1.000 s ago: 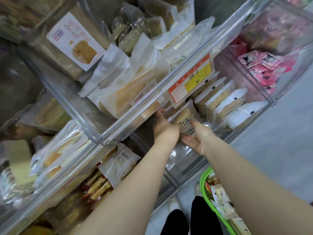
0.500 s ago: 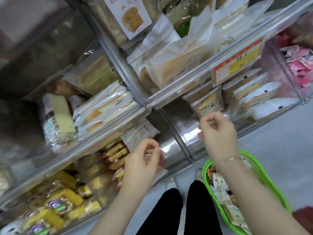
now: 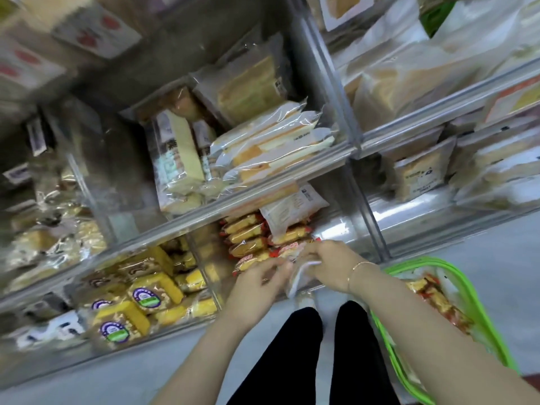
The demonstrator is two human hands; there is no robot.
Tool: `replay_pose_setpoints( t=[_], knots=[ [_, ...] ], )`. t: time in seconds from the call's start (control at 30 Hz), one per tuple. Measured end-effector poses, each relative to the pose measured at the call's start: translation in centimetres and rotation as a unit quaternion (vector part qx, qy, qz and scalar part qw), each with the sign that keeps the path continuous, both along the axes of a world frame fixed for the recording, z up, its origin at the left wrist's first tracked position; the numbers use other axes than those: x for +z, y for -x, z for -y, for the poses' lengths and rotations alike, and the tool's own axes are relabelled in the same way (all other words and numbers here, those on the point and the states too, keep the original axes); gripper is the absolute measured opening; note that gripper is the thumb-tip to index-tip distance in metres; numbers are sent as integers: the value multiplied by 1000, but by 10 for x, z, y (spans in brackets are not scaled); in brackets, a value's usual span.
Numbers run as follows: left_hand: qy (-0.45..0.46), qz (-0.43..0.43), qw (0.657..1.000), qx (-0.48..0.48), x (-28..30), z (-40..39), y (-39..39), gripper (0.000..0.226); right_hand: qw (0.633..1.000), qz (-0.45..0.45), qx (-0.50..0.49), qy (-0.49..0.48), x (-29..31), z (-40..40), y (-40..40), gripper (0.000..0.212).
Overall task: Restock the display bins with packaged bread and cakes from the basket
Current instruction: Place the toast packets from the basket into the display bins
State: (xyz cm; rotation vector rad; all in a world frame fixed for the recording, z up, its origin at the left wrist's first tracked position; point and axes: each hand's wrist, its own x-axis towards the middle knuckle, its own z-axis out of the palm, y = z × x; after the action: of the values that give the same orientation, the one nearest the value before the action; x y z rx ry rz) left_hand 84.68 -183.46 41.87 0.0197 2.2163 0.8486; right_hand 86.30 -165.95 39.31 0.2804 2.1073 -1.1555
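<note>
My left hand and my right hand meet at the front of a low clear display bin. Between them they hold a pale, clear-wrapped package; motion blur hides its details. Right behind the hands, several red-and-yellow cake packs lie stacked in that bin, with a white-labelled pack on top. The green basket stands on the floor at the right, under my right forearm, and holds more red-and-yellow packs.
Clear bins fill the shelving: yellow cake packs with round labels at lower left, sliced cake packs in the bin above, bagged bread at right. My black-trousered legs stand over grey floor.
My view swung down and left from the upper right bin. Both hands dropped from that bin, empty, to the low bin and came together on a pale package.
</note>
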Motion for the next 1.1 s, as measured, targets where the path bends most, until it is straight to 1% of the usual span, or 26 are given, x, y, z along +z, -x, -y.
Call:
replay_pose_setpoints(
  t=[0.07, 0.1, 0.13, 0.2, 0.23, 0.3, 0.37, 0.4, 0.47, 0.5, 0.53, 0.6, 0.63, 0.67, 0.7, 0.73, 0.77, 0.8, 0.83, 0.87, 0.93, 0.97, 1.0, 1.03, 1.07, 1.1],
  knots=[
    [-64, 30, 996, 55, 15, 1, 5, 62, 994, 7, -83, 76, 14, -19, -2, 12],
    [-97, 51, 992, 70, 23, 0, 8, 62, 986, 15, -113, 125, 23, -29, -4, 13],
    [-131, 68, 986, 71, 31, -2, 10, 59, 975, 26, -135, 172, 33, -38, -7, 18],
    [-200, 90, 974, 50, 46, -13, 16, 43, 943, 49, -195, 264, 52, -53, -13, 18],
    [-224, 96, 969, 36, 52, -21, 17, 41, 928, 49, -224, 293, 59, -60, -16, 32],
    [-252, 92, 963, 16, 59, -39, 19, 41, 915, 38, -265, 302, 67, -74, -21, 58],
    [-282, 105, 953, 22, 64, -60, 19, 34, 900, 16, -313, 303, 70, -89, -26, 71],
    [-300, 129, 945, 31, 65, -71, 19, 32, 883, 12, -350, 313, 68, -96, -30, 75],
    [-329, 182, 926, 44, 65, -94, 19, 26, 835, 16, -420, 354, 61, -108, -38, 81],
    [-336, 199, 919, 49, 63, -105, 19, 20, 804, 22, -444, 396, 57, -111, -43, 82],
    [-336, 210, 916, 56, 62, -116, 19, 16, 763, 24, -461, 451, 56, -112, -48, 83],
    [-306, 209, 928, 42, 56, -136, 17, 15, 666, 17, -494, 558, 56, -112, -58, 87],
    [-272, 180, 945, 2, 53, -146, 14, 13, 621, 6, -511, 595, 56, -113, -62, 89],
    [-226, 136, 963, -58, 51, -155, 10, 14, 584, -10, -525, 619, 56, -115, -66, 92],
    [-174, 80, 974, -124, 48, -162, 5, 20, 557, -29, -537, 633, 57, -118, -70, 95],
    [-121, 6, 977, -173, 45, -169, 0, 28, 539, -46, -546, 639, 58, -120, -72, 98],
    [-78, -86, 973, -199, 45, -175, -6, 34, 530, -59, -553, 640, 58, -123, -74, 100],
    [-64, -166, 961, -210, 48, -181, -10, 38, 525, -71, -562, 635, 59, -125, -75, 100],
    [-78, -206, 951, -216, 50, -188, -15, 40, 523, -82, -575, 624, 60, -126, -74, 98],
    [-103, -194, 949, -226, 51, -194, -18, 43, 521, -91, -594, 606, 60, -127, -72, 93],
    [-142, -86, 960, -224, 52, -205, -24, 55, 534, -101, -636, 548, 57, -125, -66, 79],
    [-144, -55, 964, -215, 51, -209, -24, 61, 543, -103, -654, 516, 55, -124, -63, 72],
    [-143, -54, 967, -206, 49, -213, -23, 60, 543, -106, -670, 496, 54, -124, -61, 65],
    [-141, -70, 969, -191, 46, -215, -19, 54, 532, -112, -682, 489, 53, -124, -59, 57],
    [-150, -79, 973, -154, 43, -217, -14, 44, 516, -119, -695, 487, 51, -126, -57, 50],
    [-171, -62, 979, -91, 40, -219, -6, 34, 502, -126, -709, 479, 49, -129, -57, 44]
  ],
)
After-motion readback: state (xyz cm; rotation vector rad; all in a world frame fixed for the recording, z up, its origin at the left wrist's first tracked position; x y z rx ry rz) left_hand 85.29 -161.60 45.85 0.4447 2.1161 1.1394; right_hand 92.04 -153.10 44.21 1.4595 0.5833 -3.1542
